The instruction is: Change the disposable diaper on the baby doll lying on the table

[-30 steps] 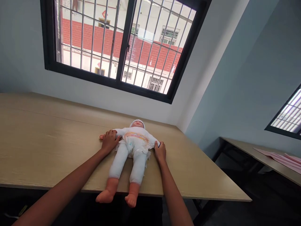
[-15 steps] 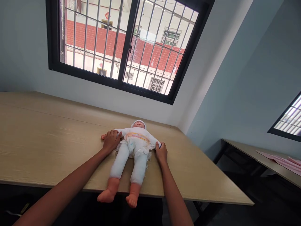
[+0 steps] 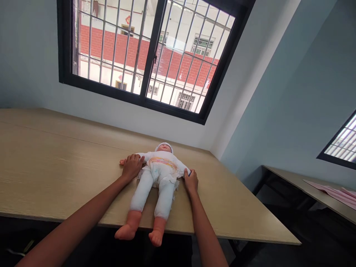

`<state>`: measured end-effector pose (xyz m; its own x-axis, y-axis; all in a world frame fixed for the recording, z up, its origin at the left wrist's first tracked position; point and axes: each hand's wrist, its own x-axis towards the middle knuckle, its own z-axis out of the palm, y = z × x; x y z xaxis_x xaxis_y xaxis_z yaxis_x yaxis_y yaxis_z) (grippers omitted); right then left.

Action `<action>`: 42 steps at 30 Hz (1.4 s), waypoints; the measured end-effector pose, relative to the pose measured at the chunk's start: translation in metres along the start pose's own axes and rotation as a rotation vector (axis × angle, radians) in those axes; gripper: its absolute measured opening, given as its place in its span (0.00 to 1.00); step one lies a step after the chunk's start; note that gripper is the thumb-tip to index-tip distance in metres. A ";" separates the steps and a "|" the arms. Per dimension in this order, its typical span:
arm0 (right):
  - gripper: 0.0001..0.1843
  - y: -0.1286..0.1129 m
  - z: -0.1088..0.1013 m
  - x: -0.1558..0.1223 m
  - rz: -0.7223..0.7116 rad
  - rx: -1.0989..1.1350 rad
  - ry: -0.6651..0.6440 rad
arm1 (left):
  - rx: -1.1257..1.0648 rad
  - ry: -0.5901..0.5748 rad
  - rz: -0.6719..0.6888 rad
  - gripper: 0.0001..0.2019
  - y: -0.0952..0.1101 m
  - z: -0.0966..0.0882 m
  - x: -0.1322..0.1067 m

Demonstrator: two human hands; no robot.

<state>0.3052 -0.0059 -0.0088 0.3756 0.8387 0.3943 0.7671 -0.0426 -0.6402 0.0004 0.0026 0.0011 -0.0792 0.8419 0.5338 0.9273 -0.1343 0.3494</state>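
Two bare hands on a soft-bodied baby doll (image 3: 164,168) in white cloth w/ reddish-orange feet (image 3: 130,227), lying on its back on a long pale wood-look worktop (image 3: 69,178), approx. mid-frame. Doll's head, in a white cap, points to the far side; legs run twd. the person, slightly apart, feet out past the near edge. Belly bears a curved orange-and-pink band; ragged thin white trim shows around the hips.

L hand (image 3: 132,167) lies across the doll's arm at pic. left, fingers bent over the sleeve, doll's own small hand showing just beyond; can't tell if it grips or only presses. R hand (image 3: 191,180) is closed on the sleeve end of the other arm, thumb on the side nearer the body. Both forearms reach in fr. the bottom of the view, one either side of the legs.

Behind: white wall (image 3: 69,98) w/ a black-framed, barred sliding window (image 3: 100,89); a bldg. w/ a red brick band (image 3: 96,40) outside. Far R: a second worktop (image 3: 289,174) w/ a flat pink sheet (image 3: 330,188), material unclear, below another barred window (image 3: 330,158), partly out of frame.
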 end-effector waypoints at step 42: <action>0.25 0.002 0.000 0.001 -0.008 -0.002 0.010 | -0.122 -0.152 0.155 0.16 0.010 -0.011 -0.011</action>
<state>0.3066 -0.0053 -0.0099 0.3746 0.8337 0.4057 0.7713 -0.0373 -0.6354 0.0067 -0.0139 0.0077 0.1255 0.8738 0.4697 0.8721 -0.3229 0.3677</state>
